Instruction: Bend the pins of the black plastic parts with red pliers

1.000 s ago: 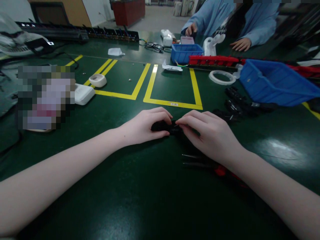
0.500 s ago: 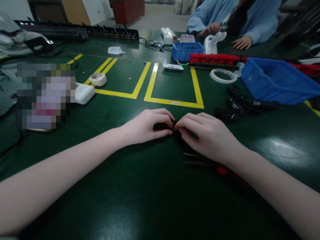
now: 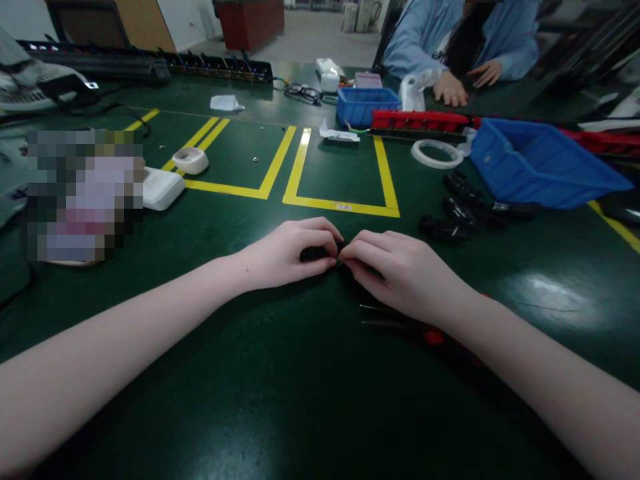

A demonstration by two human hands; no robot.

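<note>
Near the middle of the head view, my left hand [image 3: 295, 250] is closed in a pinch around a small black part [image 3: 341, 245]. My right hand [image 3: 407, 267] meets it from the other side, thumb and fingertips pinched on the same part. The fingers cover most of the part, so its exact kind does not show. Below my right wrist lies a tool with two thin metal tips and red pieces [image 3: 433, 336], partly hidden by the forearm. Several black plastic parts [image 3: 457, 210] lie in a loose pile beyond my right hand.
A blue bin [image 3: 545, 163] stands at right, near a tape roll [image 3: 437, 155] and a red strip [image 3: 420, 121]. A smaller blue bin [image 3: 367, 107] is farther back. At left are a white box [image 3: 163, 189] and a pixelated object [image 3: 85, 200]. A co-worker's hand [image 3: 451, 89] rests across the table.
The view has shifted slightly, moving the scene a little left. Both my hands keep their pinch on the small black part. The co-worker's hands have moved closer together.
</note>
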